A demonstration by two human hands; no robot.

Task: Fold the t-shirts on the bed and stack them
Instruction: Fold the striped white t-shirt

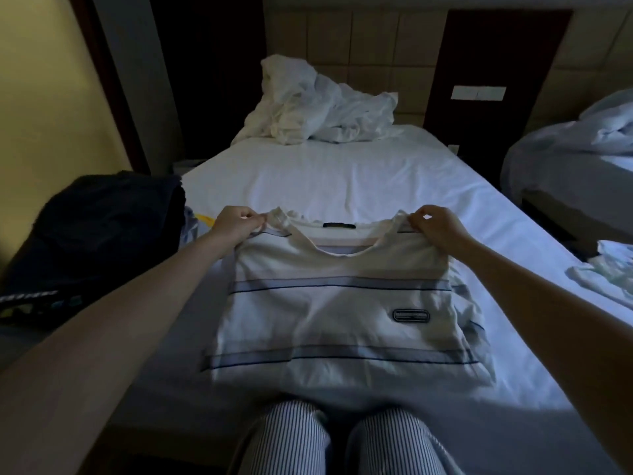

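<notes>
A white t-shirt [342, 313] with pale blue stripes and a small dark chest patch lies front-up on the white bed [342, 173], close to my knees. Its sides look folded under, so it forms a narrow panel. My left hand [236, 222] pinches the left shoulder beside the collar. My right hand [436, 226] pinches the right shoulder. Both shoulders are lifted slightly off the sheet. A dark label shows inside the collar.
A dark pile of clothes [92, 234] sits at the bed's left edge, with a light garment [195, 222] peeking out beside it. Crumpled white bedding [318, 104] lies at the headboard. Light crumpled cloth [606, 272] lies at the right edge. A second bed [575, 156] stands to the right.
</notes>
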